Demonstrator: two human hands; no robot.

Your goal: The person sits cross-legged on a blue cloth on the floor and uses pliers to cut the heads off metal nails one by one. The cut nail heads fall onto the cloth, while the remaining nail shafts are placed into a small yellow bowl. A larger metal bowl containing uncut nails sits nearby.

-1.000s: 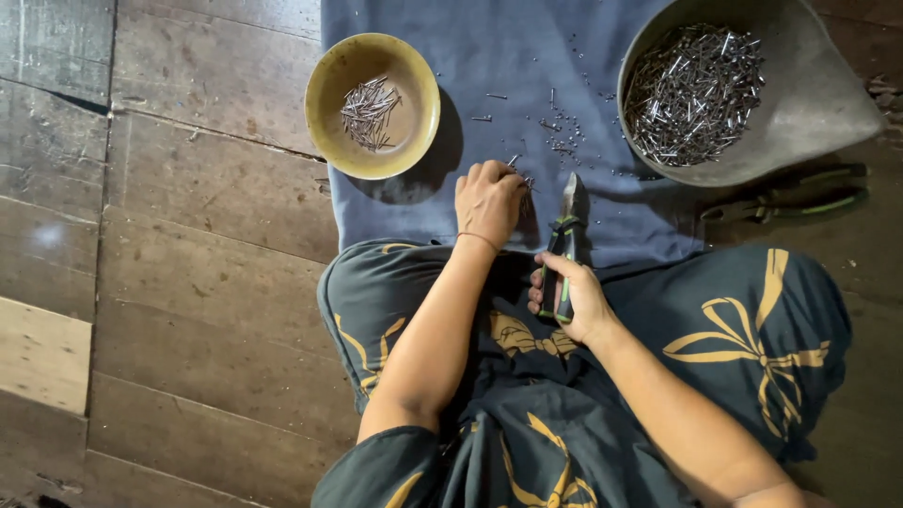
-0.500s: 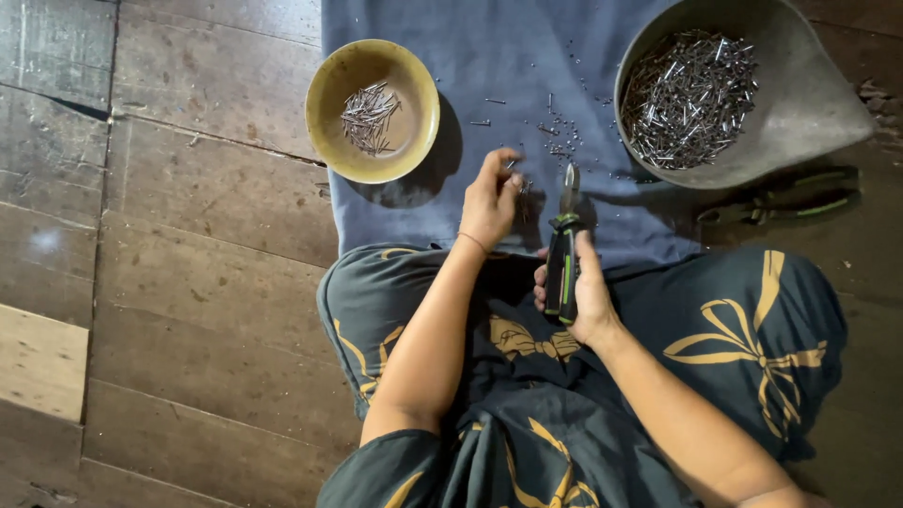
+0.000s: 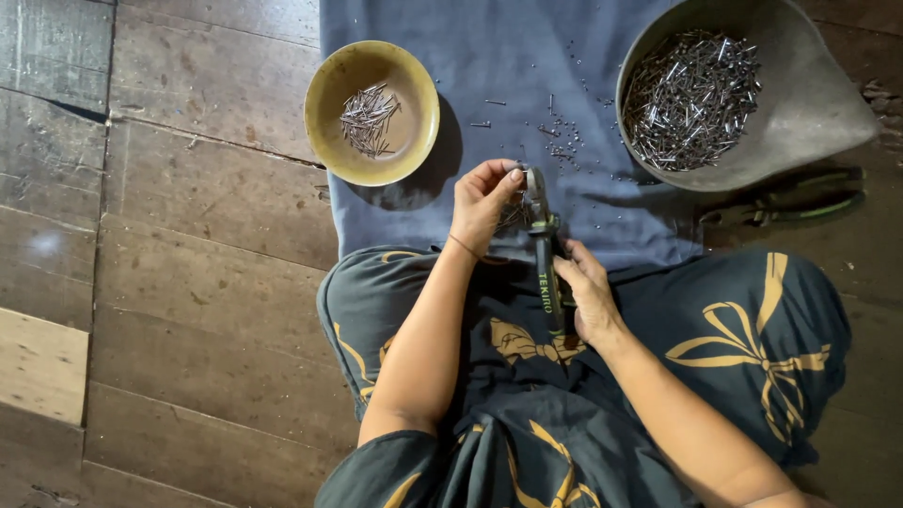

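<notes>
My right hand [image 3: 588, 296] grips the dark, green-marked handles of a pair of pliers [image 3: 543, 246], jaws pointing away from me over the blue cloth [image 3: 527, 75]. My left hand [image 3: 482, 202] is pinched at the jaws and holds a small bunch of thin metal nails against them. A yellow bowl [image 3: 331, 85] at the left of the cloth holds a small pile of nails. A grey metal pan [image 3: 809, 94] at the right holds a large heap of nails. Loose nail bits [image 3: 561, 141] lie scattered on the cloth between them.
I sit on a dark wooden plank floor [image 3: 179, 245], my lap covered by dark fabric with yellow bows [image 3: 743, 348]. A second pair of green-handled pliers [image 3: 785, 202] lies on the floor under the pan's edge, at the right.
My left hand lifted from the cloth with nails and came to the plier jaws. My right hand raised the pliers and shifted them toward the left hand.
</notes>
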